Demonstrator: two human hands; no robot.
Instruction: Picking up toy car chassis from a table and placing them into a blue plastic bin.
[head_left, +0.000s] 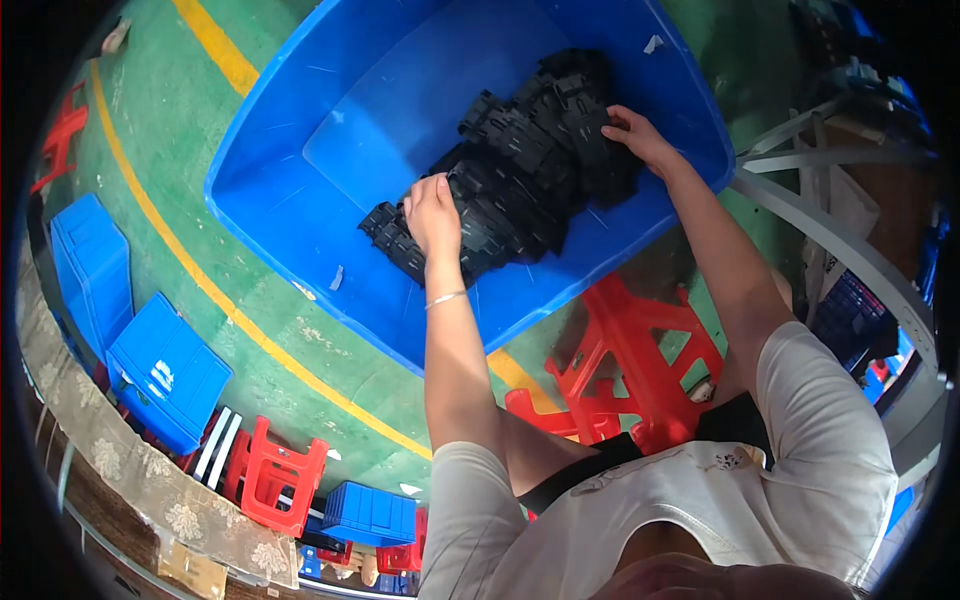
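A large blue plastic tub stands on the green floor and holds a heap of black plastic parts. My left hand rests on the near left side of the heap, fingers curled onto some parts. My right hand lies on the far right side of the heap, fingers bent over the parts. Whether either hand has lifted a part free of the heap cannot be made out. A thin bracelet sits on my left wrist.
A red plastic stool stands just below the tub near my body. More blue bins and another red stool lie at the lower left. Yellow lines cross the floor. Grey metal framing is at the right.
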